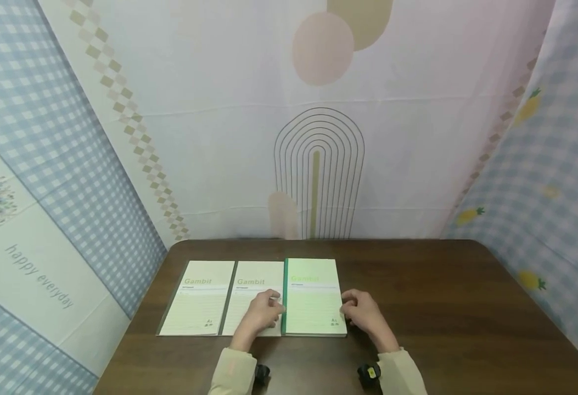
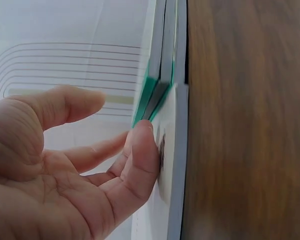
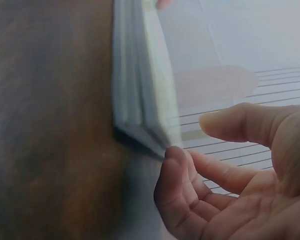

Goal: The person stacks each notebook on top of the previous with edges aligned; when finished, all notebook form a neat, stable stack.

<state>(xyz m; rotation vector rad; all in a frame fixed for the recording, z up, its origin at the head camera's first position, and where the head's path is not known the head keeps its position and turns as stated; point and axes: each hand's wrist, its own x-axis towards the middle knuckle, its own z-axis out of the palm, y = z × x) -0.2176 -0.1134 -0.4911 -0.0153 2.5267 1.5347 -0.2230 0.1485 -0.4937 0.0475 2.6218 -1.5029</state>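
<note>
A stack of notebooks lies on the table, its top cover pale green with a green spine at the left. My left hand is at the spine side, above the middle notebook; in the left wrist view its fingertips touch the green spine and its thumb stands off. Along the opposite side is my right hand, whose fingertips meet the lower corner of the page edges in the right wrist view, thumb apart. Neither hand pinches the stack. Left of it, a cream notebook marked "Gambit" adjoins the similar middle one.
All the notebooks rest side by side on a dark brown wooden table. A patterned white cloth hangs behind its far edge, and checked blue cloths hang at both sides. Each wrist wears a small black camera.
</note>
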